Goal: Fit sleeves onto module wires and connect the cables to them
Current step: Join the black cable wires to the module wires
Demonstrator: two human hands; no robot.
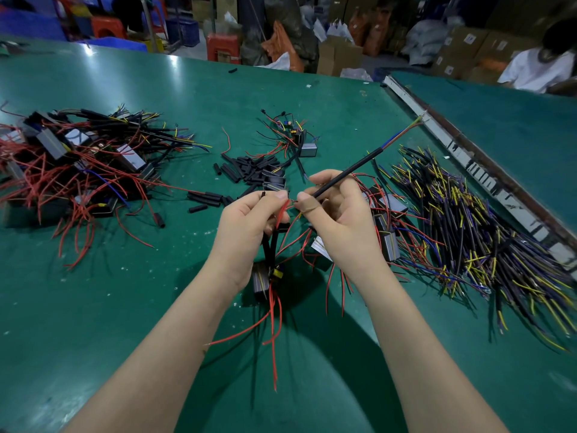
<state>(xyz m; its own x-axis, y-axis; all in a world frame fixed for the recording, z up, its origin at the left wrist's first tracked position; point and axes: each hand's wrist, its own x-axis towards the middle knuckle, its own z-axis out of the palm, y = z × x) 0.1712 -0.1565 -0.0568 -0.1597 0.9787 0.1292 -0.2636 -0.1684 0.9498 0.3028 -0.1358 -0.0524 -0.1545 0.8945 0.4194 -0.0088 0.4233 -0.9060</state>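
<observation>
Red wire (282,210) from the module (261,281) sits pinched between the thumb and fingers of the left hand (249,228), held up close so its tip is easy to see. That little grey module hangs below the hand on its wires, just above the green table (93,307). A black cable (346,171) is pinched in the right hand (338,220), which has a tan wrap on the thumb, and its near end almost meets the red wire, probably so the two can be joined. Short black sleeves (246,170) lie in a heap just past the hands (close enough to grab). Spare cables (468,232) wait on the right, and a pile of modules (78,160), probably done, is on the left.
</observation>
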